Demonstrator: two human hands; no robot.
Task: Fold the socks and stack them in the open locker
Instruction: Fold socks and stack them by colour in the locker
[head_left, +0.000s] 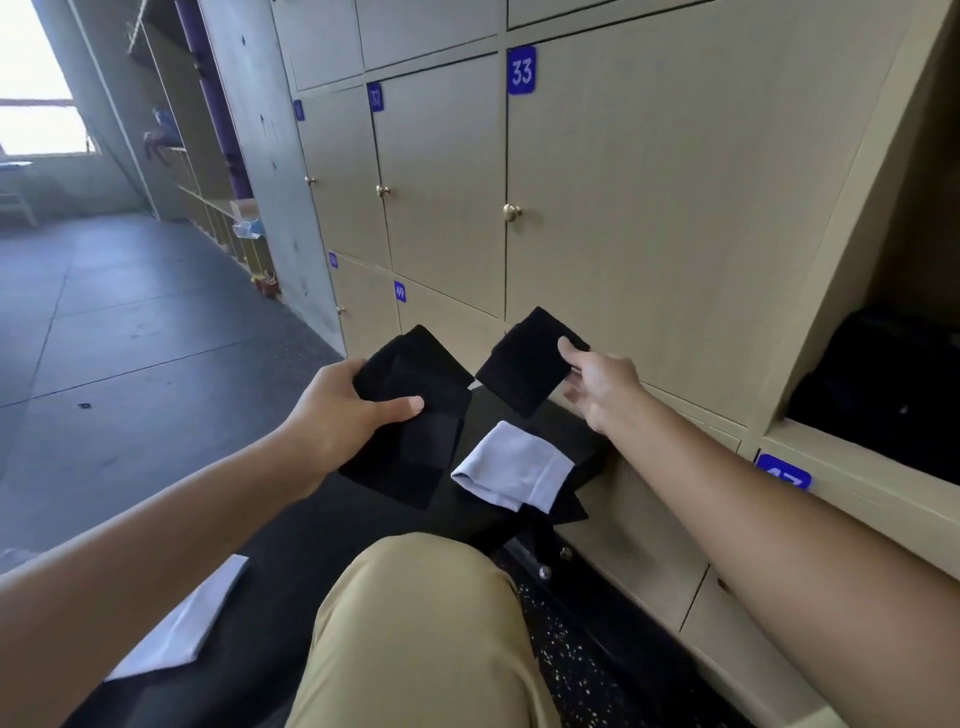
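A: Item one, left hand (337, 410)?
B: Curled round a black stack (410, 415) of folded socks; the thumb is laid across the top, the fingers are hidden beneath. The stack is held above the tabletop (291, 561).

A: Item two, right hand (597, 387)?
B: A single folded black sock (524, 361) is pinched at its right corner between the thumb on top and the fingers below. It is held in the air, just right of the stack and apart from it.

A: Item three, what is listed below and between the hands?
B: A folded white sock (514, 465), laid on dark fabric (566, 506) on the tabletop. It is touched by neither hand.

A: Item four, behind the left forearm?
B: A flat white piece (187, 618) is recorded near the tabletop's left edge; whether it is a sock cannot be told.

A: Item five, the locker (904, 291)?
B: Found open, right of the right hand and beyond the forearm. A dark mass (883, 384) is seen on its floor; what it is cannot be made out.

A: Item six, ahead of the hands?
B: Closed doors with brass knobs, one plate marked 33 (521, 70). A tan trouser knee (415, 623) is noted below both hands.
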